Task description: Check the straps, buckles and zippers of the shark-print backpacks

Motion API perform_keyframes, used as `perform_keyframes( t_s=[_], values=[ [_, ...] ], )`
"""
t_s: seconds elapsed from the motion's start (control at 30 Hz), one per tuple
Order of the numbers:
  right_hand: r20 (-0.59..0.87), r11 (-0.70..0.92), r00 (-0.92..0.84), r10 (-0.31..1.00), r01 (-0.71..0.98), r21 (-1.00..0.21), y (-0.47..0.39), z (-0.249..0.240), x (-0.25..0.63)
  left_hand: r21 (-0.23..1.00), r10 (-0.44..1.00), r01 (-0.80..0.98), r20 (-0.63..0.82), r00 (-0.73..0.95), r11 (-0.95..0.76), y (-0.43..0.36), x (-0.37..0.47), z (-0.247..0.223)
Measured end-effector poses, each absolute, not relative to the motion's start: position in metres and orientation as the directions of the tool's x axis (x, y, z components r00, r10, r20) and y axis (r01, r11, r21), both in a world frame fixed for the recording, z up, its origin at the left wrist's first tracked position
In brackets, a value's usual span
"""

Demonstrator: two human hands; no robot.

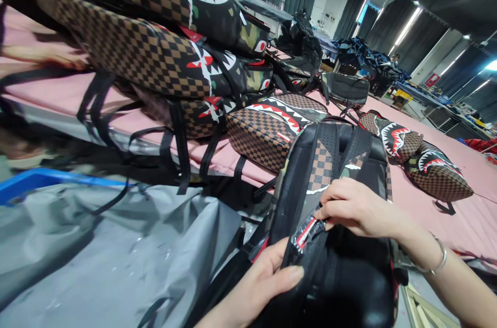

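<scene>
A black backpack stands in front of me with its strap side facing up. Its shoulder straps carry brown checkered panels. My left hand is closed around the lower part of the near strap, thumb on top. My right hand pinches the upper end of a small red-and-white piece in clear plastic wrap, which lies along that strap. Whether that piece is fixed to the strap is hard to tell. Right behind the backpack lies a checkered bag with a shark-mouth print.
Checkered backpacks are stacked on the pink-covered table at left, straps dangling over its edge. Two smaller bags lie to the right. A blue-rimmed bin with a grey plastic liner stands at lower left. Another person's arm reaches in at far left.
</scene>
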State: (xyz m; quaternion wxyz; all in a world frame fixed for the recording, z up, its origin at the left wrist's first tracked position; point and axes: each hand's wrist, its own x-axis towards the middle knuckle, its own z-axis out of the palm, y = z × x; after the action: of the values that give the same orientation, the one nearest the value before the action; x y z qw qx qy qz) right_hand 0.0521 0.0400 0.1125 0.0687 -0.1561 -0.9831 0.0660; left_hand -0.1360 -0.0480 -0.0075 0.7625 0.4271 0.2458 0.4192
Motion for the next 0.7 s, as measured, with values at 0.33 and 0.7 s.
perform_keyframes(
  t_s=[0.33, 0.7],
  values=[
    [0.178, 0.952, -0.936, 0.305, 0.297, -0.071, 0.029, 0.108, 0.046, 0.885, 0.875, -0.409, 0.005, 0.485, 0.222, -0.045, -0.133, -0.002],
    [0.447, 0.725, -0.609, 0.656, 0.672, -0.149, -0.02, 0.069, 0.08, 0.964, 0.91, -0.251, 0.026, 0.414, 0.086, -0.043, -0.122, -0.004]
  ],
)
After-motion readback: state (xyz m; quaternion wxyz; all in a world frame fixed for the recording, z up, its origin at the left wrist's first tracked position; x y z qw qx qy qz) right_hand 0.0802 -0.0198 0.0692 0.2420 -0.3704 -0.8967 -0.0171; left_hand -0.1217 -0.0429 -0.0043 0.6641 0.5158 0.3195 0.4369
